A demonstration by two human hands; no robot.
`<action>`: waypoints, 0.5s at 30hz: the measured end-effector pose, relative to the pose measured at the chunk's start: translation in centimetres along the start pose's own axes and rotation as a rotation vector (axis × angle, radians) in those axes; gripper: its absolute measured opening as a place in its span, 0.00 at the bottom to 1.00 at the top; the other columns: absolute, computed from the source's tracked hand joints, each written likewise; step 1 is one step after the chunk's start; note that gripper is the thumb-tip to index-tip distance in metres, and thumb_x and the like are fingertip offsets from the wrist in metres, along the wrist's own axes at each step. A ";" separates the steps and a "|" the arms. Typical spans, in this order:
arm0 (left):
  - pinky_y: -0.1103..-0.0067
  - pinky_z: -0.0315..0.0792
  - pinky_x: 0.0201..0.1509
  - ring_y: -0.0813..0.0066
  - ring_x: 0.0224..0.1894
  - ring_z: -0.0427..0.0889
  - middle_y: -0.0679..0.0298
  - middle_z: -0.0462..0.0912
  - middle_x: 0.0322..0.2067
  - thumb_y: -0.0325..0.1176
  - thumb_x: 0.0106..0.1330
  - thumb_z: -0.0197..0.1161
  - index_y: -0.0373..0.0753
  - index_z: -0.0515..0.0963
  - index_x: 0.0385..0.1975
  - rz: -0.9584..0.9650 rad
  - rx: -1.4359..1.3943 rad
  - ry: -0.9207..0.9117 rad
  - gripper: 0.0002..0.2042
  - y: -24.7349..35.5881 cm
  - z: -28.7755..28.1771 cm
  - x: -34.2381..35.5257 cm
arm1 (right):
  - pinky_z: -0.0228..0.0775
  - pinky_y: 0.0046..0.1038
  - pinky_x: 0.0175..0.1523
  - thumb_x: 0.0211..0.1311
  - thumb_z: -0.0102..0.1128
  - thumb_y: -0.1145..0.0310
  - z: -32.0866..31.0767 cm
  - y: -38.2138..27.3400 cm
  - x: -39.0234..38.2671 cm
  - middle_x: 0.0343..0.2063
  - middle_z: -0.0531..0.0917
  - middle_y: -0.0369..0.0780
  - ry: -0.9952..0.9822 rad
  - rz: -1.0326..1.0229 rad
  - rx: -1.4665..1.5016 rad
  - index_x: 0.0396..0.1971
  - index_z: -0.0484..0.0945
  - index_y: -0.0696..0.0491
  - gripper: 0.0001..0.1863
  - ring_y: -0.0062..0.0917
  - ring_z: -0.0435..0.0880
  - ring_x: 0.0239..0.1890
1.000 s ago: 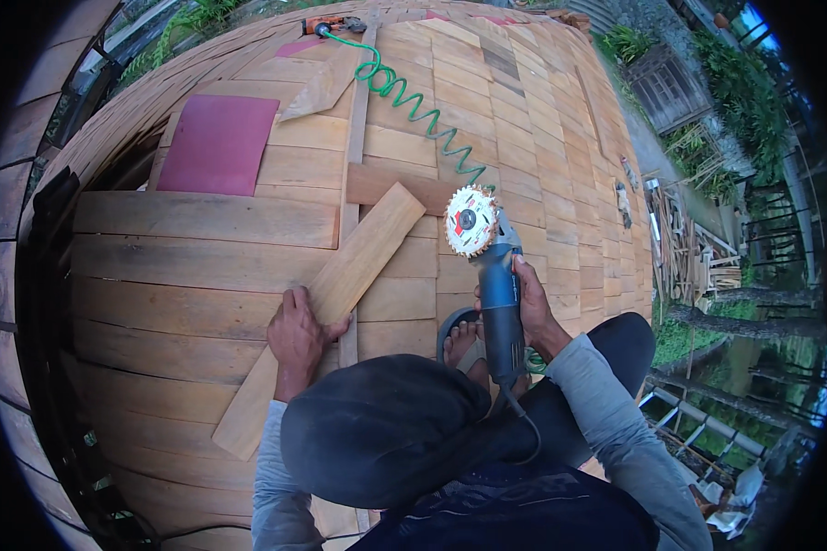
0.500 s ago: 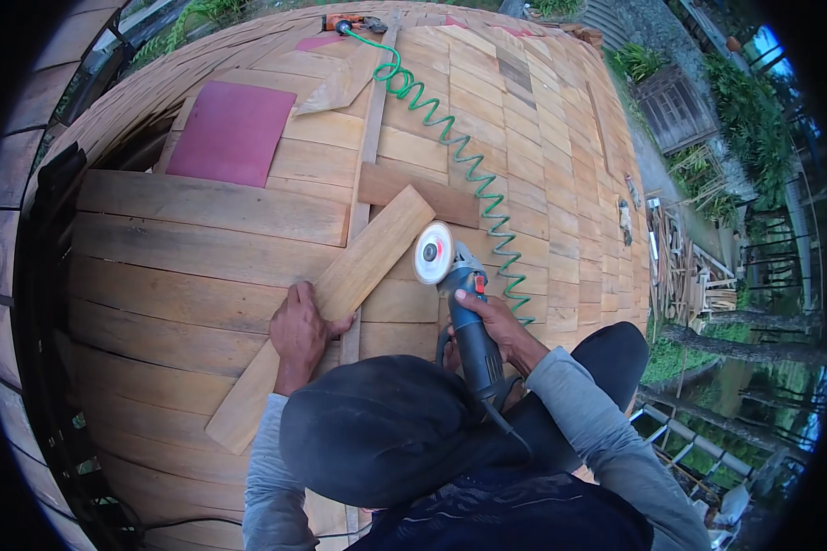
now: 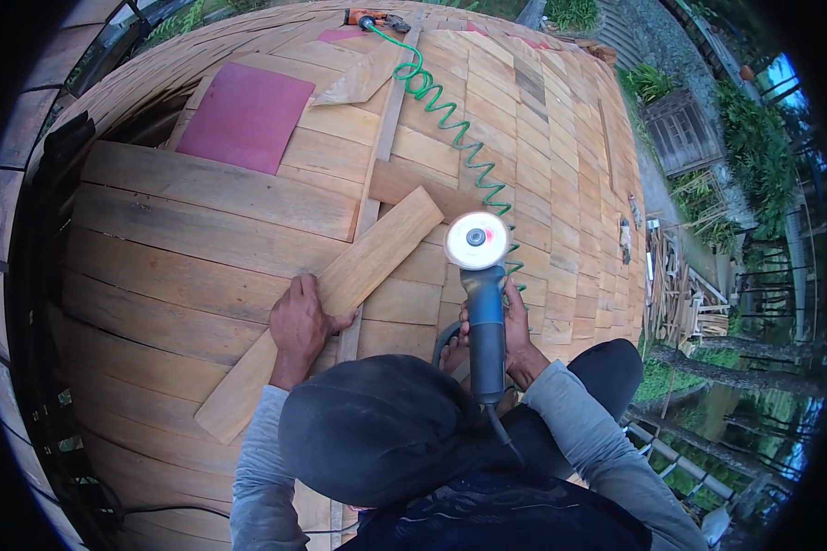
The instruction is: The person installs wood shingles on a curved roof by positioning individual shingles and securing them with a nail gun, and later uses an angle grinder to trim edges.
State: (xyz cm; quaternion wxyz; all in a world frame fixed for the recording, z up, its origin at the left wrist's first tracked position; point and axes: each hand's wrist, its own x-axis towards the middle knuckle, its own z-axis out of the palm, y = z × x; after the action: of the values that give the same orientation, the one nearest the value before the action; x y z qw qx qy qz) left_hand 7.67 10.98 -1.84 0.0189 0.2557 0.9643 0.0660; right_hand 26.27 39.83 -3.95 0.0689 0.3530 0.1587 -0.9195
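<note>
My left hand (image 3: 300,326) grips a pale wooden board (image 3: 384,246) lying diagonally on the shingles, thumb on its right side. My right hand (image 3: 515,331) is wrapped round a blue and black angle grinder (image 3: 486,344), held upright in the picture. Its round toothed disc (image 3: 476,237) is blurred white, apparently spinning, and sits over the shingles just right of the board's upper end. The grinder's cord runs down over my dark-clad leg. A darker board (image 3: 400,182) lies beyond the pale one. My foot in a sandal shows partly behind the grinder.
A narrow batten (image 3: 379,161) crosses the shingled roof (image 3: 560,230). A red sheet (image 3: 243,115) lies upper left. A green coiled hose (image 3: 450,119) runs to an orange tool (image 3: 354,18). A dark edge (image 3: 41,303) borders the left; plants and piled wood (image 3: 685,285) lie below at right.
My right hand has swung the grinder left, then back right and turned it in the grip. Its disc teeth have blurred into a white circle. My left hand stays on the board.
</note>
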 end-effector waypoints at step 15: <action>0.65 0.82 0.35 0.55 0.33 0.85 0.57 0.79 0.35 0.62 0.38 0.81 0.38 0.72 0.40 0.040 -0.040 0.050 0.39 -0.1 0.6 -0.2 | 0.81 0.28 0.29 0.67 0.68 0.48 2.6 -0.3 -0.2 0.28 0.85 0.42 0.160 -0.044 -0.795 0.41 0.78 0.57 0.24 0.24 0.86 0.24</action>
State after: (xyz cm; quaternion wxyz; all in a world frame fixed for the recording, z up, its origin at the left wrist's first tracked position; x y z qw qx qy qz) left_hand 7.80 10.89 -2.46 -0.0016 0.2726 0.9577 0.0918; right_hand 24.76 39.21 -1.91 0.1678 0.3660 0.5142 -0.7573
